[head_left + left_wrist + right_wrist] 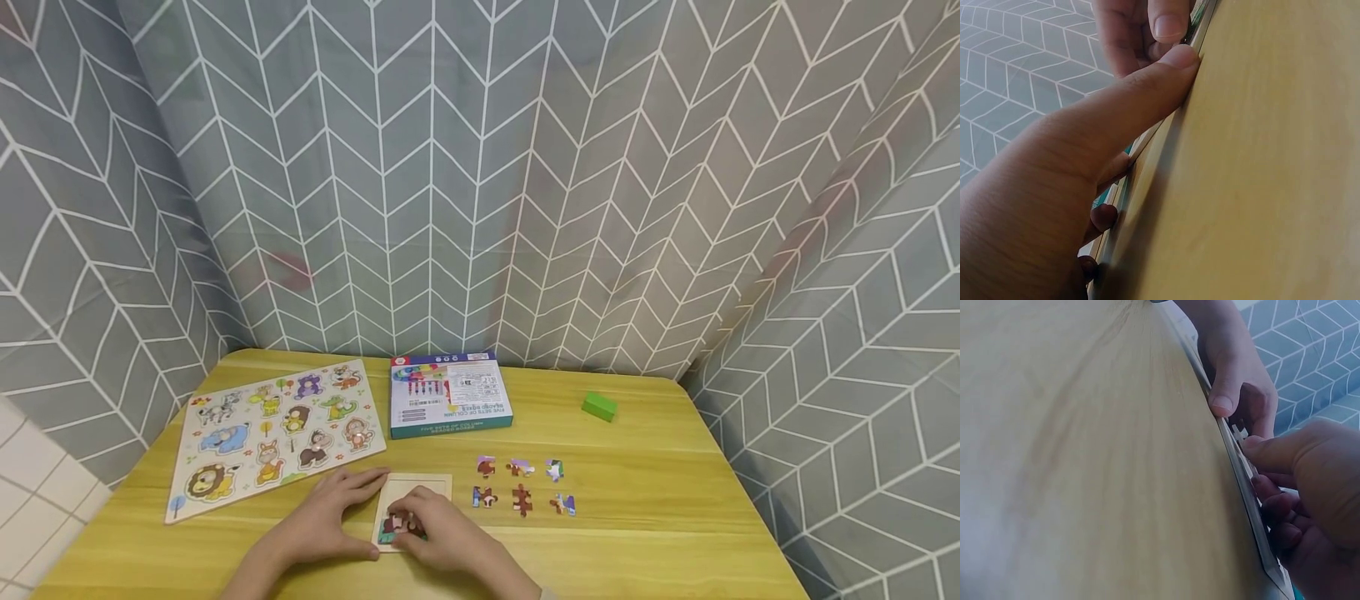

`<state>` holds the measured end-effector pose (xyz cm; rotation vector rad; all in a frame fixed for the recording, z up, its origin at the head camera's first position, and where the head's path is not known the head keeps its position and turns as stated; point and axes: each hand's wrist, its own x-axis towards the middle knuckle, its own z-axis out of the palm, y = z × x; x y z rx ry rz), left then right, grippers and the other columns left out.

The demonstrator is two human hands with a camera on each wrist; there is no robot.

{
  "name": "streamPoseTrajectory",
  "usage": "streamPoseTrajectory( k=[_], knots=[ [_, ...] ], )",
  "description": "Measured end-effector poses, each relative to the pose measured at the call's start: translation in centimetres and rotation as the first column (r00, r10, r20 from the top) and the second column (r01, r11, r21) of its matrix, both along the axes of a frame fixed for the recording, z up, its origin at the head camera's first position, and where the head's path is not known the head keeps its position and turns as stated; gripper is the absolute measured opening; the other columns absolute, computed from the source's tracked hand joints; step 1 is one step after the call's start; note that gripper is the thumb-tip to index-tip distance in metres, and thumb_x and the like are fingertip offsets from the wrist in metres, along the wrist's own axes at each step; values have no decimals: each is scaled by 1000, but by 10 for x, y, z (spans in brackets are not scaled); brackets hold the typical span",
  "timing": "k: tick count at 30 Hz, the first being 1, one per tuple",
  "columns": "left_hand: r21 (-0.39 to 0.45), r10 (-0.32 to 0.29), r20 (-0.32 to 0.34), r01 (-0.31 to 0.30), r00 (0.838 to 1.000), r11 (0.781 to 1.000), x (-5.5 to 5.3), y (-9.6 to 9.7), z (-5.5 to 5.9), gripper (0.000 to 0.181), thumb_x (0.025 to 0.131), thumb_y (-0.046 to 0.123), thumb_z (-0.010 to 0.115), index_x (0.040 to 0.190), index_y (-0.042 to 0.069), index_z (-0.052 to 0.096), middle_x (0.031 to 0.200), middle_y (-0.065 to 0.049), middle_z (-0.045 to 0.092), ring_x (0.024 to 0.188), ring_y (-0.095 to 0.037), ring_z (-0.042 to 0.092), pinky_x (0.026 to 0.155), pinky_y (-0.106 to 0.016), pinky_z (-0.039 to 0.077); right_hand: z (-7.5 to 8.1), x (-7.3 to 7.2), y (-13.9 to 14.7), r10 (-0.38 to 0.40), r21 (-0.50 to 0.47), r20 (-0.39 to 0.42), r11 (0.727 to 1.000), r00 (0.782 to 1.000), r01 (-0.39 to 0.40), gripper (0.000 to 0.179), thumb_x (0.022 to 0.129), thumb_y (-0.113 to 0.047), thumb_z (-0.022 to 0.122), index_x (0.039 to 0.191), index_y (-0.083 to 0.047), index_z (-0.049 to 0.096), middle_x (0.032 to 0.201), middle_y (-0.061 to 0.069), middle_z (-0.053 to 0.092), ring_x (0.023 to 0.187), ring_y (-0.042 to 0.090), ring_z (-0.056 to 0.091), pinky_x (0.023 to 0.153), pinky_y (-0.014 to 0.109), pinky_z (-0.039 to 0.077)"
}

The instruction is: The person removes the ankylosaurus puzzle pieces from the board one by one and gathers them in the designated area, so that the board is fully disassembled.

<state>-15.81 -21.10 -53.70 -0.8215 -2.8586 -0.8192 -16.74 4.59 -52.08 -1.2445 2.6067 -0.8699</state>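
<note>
A small wooden puzzle tray lies at the front of the table, with joined brown and green pieces in its near part. My left hand rests along the tray's left side, thumb at the near corner and forefinger by the far one. In the left wrist view, that thumb touches the edge. Over the tray, my right hand has curled fingers and pinches a puzzle piece, mostly hidden by the thumb and fingers. Several loose puzzle pieces lie in two rows to the right.
A large animal peg board lies slanted at the left, its near edge close to my left hand. A flat toy box stands behind the tray. At the back right sits a green block. Patterned curtains surround the table.
</note>
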Motion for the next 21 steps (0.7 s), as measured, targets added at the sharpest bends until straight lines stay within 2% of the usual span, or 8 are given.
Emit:
streamPoseTrajectory(
  k=[6, 13, 19, 21],
  knots=[
    [0, 0, 3, 0, 1000, 1000, 0, 0, -1, 106, 72, 78, 80, 156, 19, 56, 161, 3, 52, 121, -14, 47, 101, -54, 46, 0, -1, 1, 2, 1, 37, 1000, 999, -2, 33, 103, -21, 71, 133, -9, 69, 110, -7, 61, 87, -7, 47, 77, 12, 45],
    [8, 7, 26, -7, 1000, 1000, 0, 0, 0, 105, 73, 78, 80, 157, 20, 56, 161, 3, 52, 122, -14, 47, 100, -57, 45, 4, -4, 5, -3, -25, 29, 1000, 1000, 4, 34, 104, -24, 70, 135, -10, 68, 113, -8, 61, 85, -8, 47, 75, 12, 45],
    [-1, 24, 52, -24, 998, 1000, 1, 1, 2, 106, 71, 79, 80, 156, 21, 56, 161, 4, 52, 121, -14, 46, 99, -54, 46, 20, -7, 13, -51, -69, 141, 996, 989, 61, 38, 104, -21, 70, 140, -9, 66, 115, -7, 60, 83, -6, 48, 73, 15, 47],
    [-1, 34, 59, -34, 998, 999, 1, 2, 3, 106, 70, 80, 80, 155, 21, 57, 160, 5, 53, 120, -13, 46, 100, -54, 46, 26, -8, 18, -65, -83, 139, 994, 988, 77, 38, 104, -19, 71, 140, -9, 66, 114, -7, 61, 83, -4, 48, 71, 15, 46]
  ],
)
